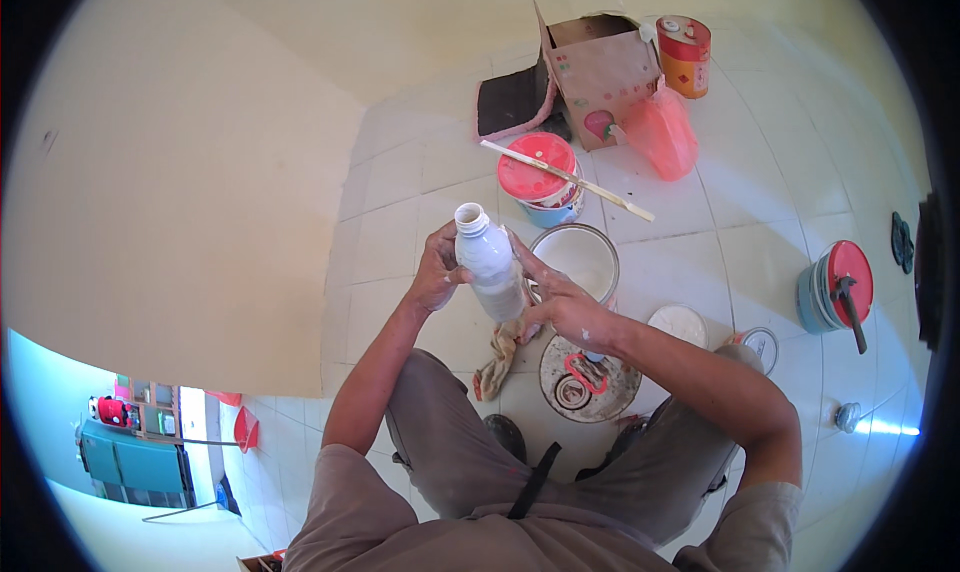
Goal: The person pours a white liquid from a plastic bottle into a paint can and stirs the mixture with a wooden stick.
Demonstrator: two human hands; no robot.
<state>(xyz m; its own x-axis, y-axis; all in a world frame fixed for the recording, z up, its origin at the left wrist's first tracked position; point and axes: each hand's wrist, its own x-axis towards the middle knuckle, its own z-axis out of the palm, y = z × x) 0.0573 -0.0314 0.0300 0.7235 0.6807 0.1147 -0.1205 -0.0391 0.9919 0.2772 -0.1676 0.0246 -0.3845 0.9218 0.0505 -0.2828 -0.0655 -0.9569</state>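
A white-coated plastic bottle (487,257) with an uncapped mouth is held up in front of me, tilted slightly. My left hand (437,269) wraps round its left side, thumb across the front. From the right, my right hand (572,307) grips the bottle's lower part between fingers and thumb; its palm is hidden. White smears show on both hands. Behind my right hand stands an open can (598,252) with a metal rim and a pale inside. Below the hands is a stained round drum top (612,397) with a red handle, beside a crumpled dirty rag (493,365).
A paint-marked stick (600,192) lies across a red-lidded bucket (530,172). Farther back are a cardboard box (605,82), a pink plastic bag (663,142) and a red-and-orange tin (688,72). At right, another bucket (820,297) carries a dark-handled tool (850,312).
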